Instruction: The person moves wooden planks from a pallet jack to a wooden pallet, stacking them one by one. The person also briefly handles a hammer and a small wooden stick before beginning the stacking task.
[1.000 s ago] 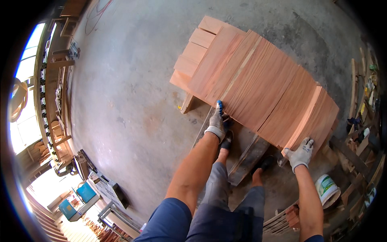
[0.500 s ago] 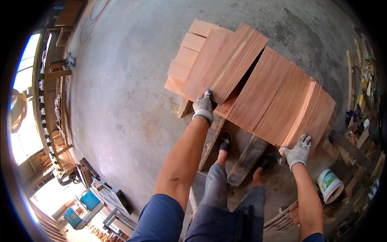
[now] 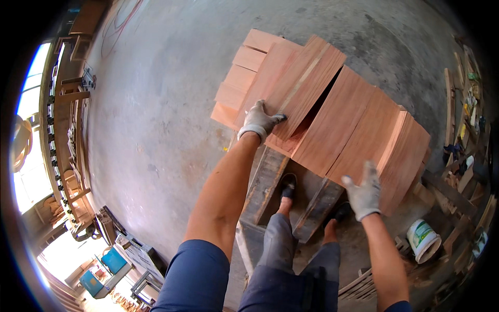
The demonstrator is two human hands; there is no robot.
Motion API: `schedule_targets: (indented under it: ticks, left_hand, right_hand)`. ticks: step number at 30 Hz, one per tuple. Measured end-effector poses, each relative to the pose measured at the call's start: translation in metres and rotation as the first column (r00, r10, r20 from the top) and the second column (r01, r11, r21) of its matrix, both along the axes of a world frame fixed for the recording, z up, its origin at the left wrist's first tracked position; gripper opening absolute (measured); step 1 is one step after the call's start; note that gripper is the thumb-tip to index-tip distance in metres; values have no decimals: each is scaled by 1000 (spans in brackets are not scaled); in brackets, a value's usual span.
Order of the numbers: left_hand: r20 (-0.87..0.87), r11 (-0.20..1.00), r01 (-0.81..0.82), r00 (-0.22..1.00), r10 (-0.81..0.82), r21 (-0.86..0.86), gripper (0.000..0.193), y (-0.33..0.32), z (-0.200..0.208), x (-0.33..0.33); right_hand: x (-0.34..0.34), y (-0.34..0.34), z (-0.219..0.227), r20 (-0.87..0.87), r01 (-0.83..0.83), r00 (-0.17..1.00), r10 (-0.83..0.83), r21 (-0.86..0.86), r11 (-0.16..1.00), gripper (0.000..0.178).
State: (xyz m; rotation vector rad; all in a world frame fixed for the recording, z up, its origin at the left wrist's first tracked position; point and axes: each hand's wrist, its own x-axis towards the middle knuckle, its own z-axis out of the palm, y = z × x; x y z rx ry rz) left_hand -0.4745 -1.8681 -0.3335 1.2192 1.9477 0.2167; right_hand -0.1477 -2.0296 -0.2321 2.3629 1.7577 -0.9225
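My left hand (image 3: pixel 259 120), in a whitish work glove, lies on the near end of a reddish wooden board (image 3: pixel 291 83), thumb and fingers spread apart. This board rests on several shorter wood pieces (image 3: pixel 243 75) showing at its left. A dark gap separates it from more flat boards (image 3: pixel 338 112) to the right. My gloved right hand (image 3: pixel 364 193) is open, fingers spread and slightly blurred, at the near edge of the right-hand boards. Close by, a raised board (image 3: pixel 404 156) lies along the right end of the stack. Whether the right hand touches the wood, I cannot tell.
Dark wooden supports (image 3: pixel 266 179) hold the stack, with my feet between them. A white bucket (image 3: pixel 424 240) stands at the right near scrap wood (image 3: pixel 460 187). Blue machine boxes (image 3: pixel 92 281) are at the lower left, and a hose (image 3: pixel 122 23) lies on the concrete floor.
My left hand has moved up onto the board's top and spread its thumb and fingers. My right hand has let go of the raised board's near end and moved left.
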Motion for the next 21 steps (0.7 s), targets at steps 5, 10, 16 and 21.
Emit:
schedule_targets:
  ticks: [5, 10, 16, 21]
  left_hand:
    - [46, 979, 100, 995, -93, -180, 74, 17, 27, 5]
    - [-25, 985, 110, 993, -114, -130, 71, 16, 7, -4]
    - [-5, 990, 102, 995, -103, -98, 72, 15, 8, -7]
    - [-18, 983, 94, 995, -98, -155, 71, -15, 13, -20]
  right_hand:
    - [-140, 61, -22, -730, 213, 601, -325, -246, 946, 82]
    - [-200, 105, -92, -388, 361, 720, -575, -498, 789, 87]
    - [-197, 97, -143, -525, 544, 423, -738, -504, 670, 79]
    - [-215, 56, -153, -476, 466, 505, -720, -552, 691, 69]
